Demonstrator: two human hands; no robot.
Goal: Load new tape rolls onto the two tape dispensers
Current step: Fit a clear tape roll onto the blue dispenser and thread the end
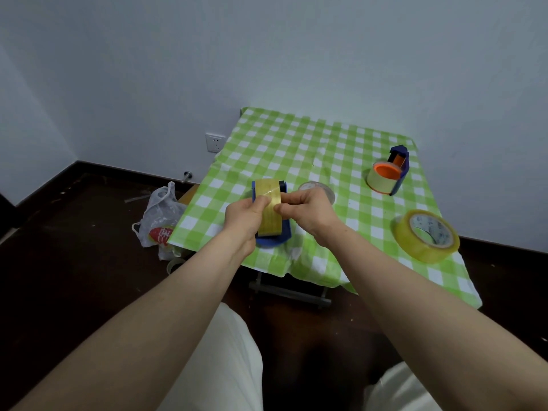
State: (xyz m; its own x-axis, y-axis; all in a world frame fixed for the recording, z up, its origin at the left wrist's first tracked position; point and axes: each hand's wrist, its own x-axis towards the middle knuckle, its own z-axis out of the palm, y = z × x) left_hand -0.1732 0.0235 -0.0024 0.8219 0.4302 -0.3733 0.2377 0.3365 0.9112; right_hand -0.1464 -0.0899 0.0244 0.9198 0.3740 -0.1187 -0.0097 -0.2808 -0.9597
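Observation:
A blue tape dispenser [277,237] with a yellowish tape roll [268,203] mounted in it is held above the near left part of the table. My left hand [244,216] grips its left side. My right hand [308,210] pinches the tape on the roll's right face with thumb and fingers. A second blue dispenser [400,166] with an orange hub and a pale tape roll stands at the back right. A loose roll of clear yellow tape [427,235] lies near the table's right edge.
A small table wears a green and white checked cloth [296,149]. A nearly bare clear tape core [318,188] lies behind my right hand. A white plastic bag [160,221] sits on the dark floor left of the table. A wall socket [215,142] is behind.

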